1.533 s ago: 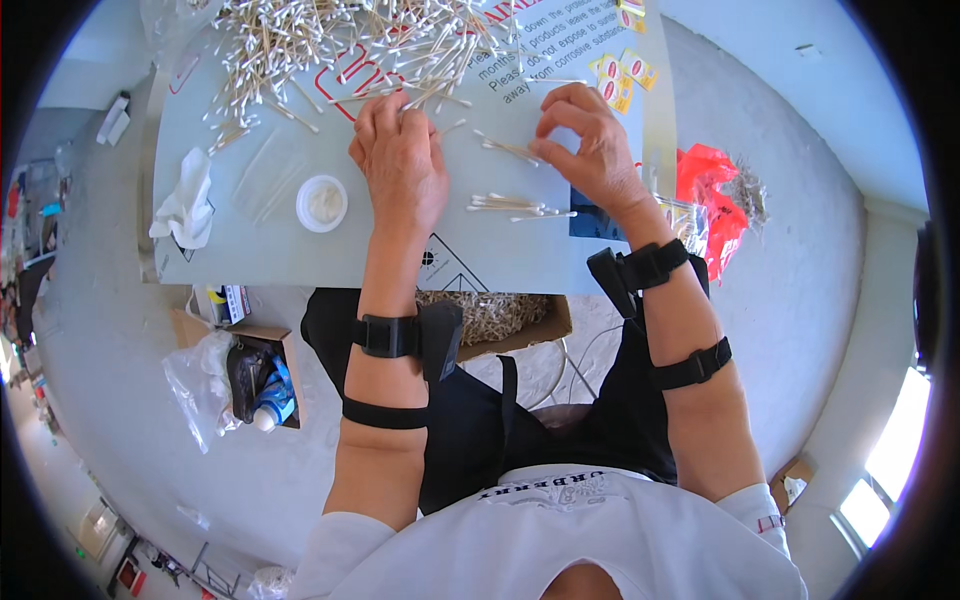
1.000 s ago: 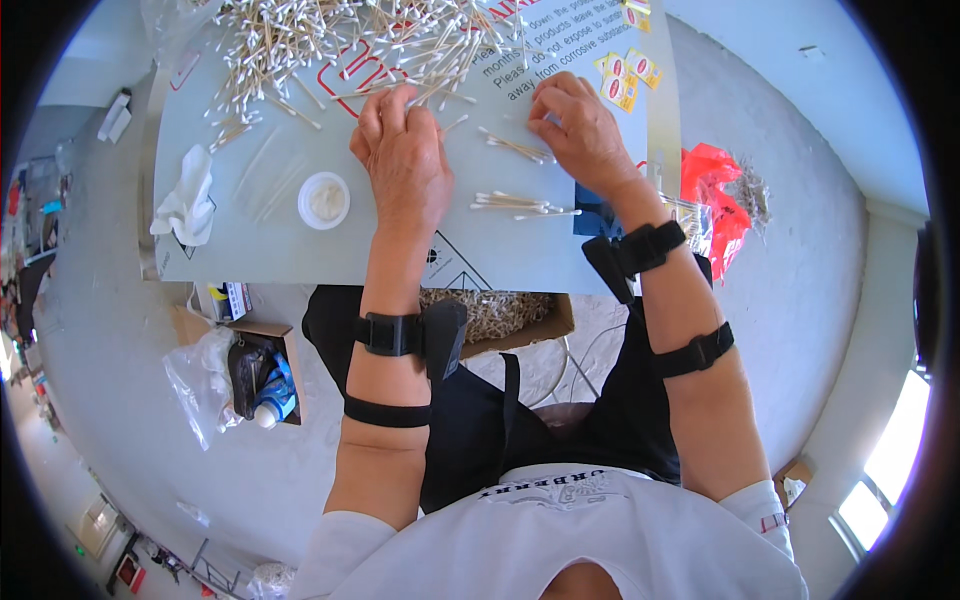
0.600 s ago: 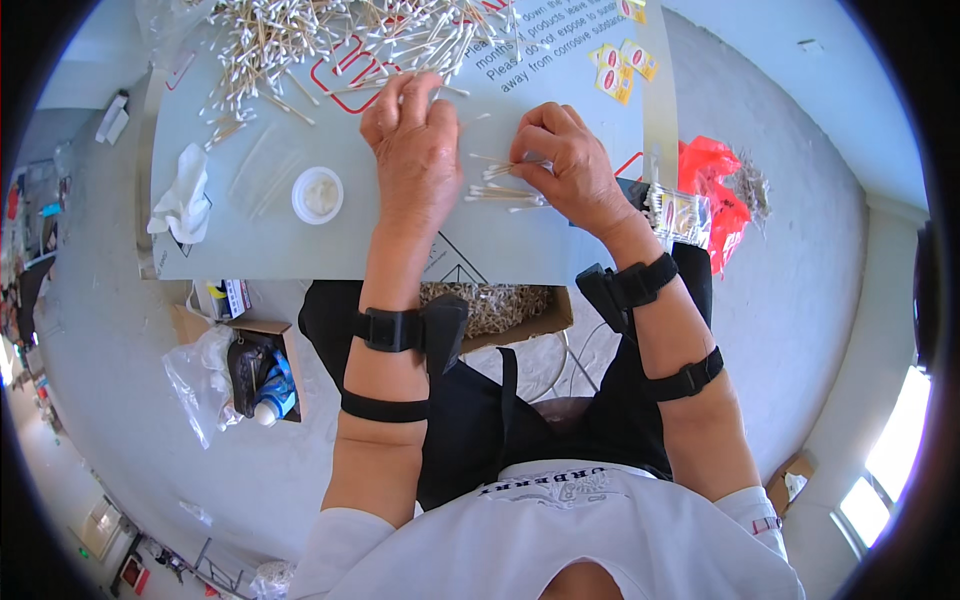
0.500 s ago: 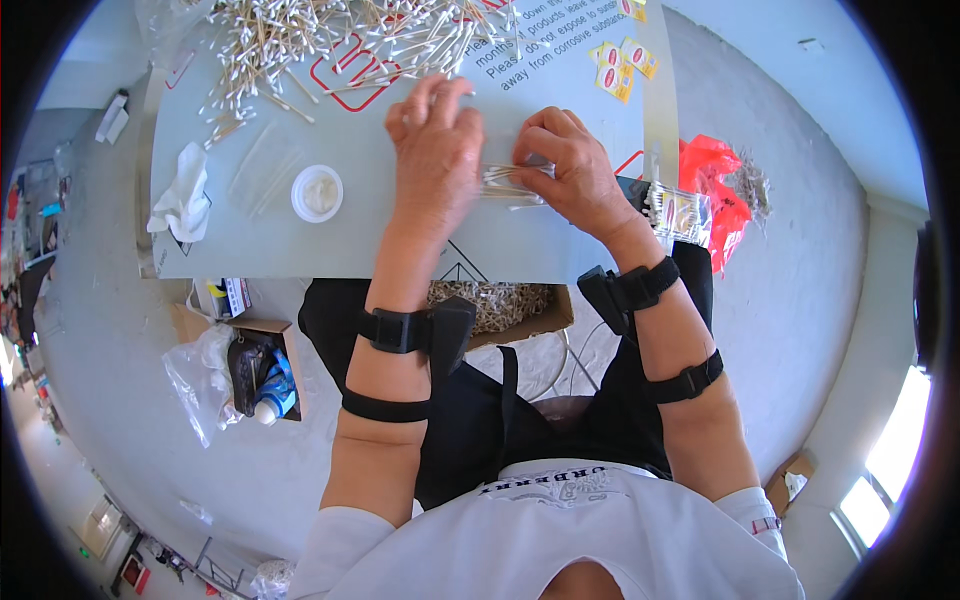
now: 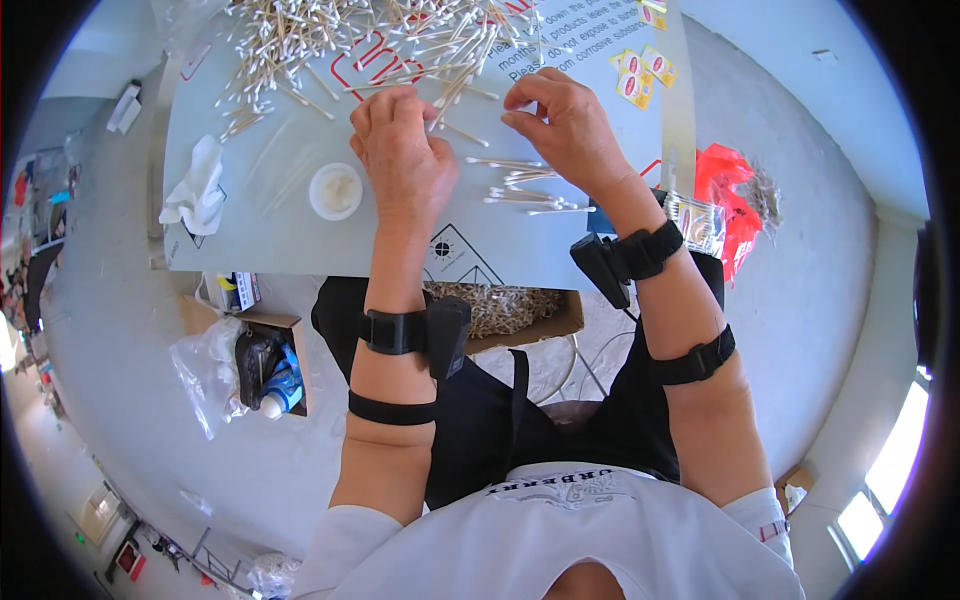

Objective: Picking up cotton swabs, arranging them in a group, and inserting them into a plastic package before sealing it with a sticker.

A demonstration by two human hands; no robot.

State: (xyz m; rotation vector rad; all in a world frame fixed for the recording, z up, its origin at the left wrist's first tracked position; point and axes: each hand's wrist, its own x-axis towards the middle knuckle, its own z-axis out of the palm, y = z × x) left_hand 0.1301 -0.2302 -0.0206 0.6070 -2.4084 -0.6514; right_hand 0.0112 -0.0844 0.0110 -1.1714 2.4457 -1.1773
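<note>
My left hand point(image 5: 405, 150) rests at the near edge of a heap of cotton swabs point(image 5: 300, 50), its fingers curled downward. Some loose swabs point(image 5: 455, 100) lie right beside its index finger; whatever its fingertips grip is hidden. To the right, my right hand point(image 5: 568, 125) hovers over the table, thumb and forefinger apart, nothing seen between them. Just below it, a small row of cotton swabs point(image 5: 525, 185) lies roughly side by side.
On the table point(image 5: 300, 245) are a round white tub point(image 5: 335, 191), a crumpled white tissue point(image 5: 198, 190) and yellow-white labels point(image 5: 634, 80). Packed swabs point(image 5: 697, 222) sit at the right edge by a red bag point(image 5: 722, 175). Below stands a box of swabs point(image 5: 500, 308).
My right hand has let go of the small row of swabs and moved up from it. My left hand has shifted slightly left and lower, its fingers curling in beside the heap.
</note>
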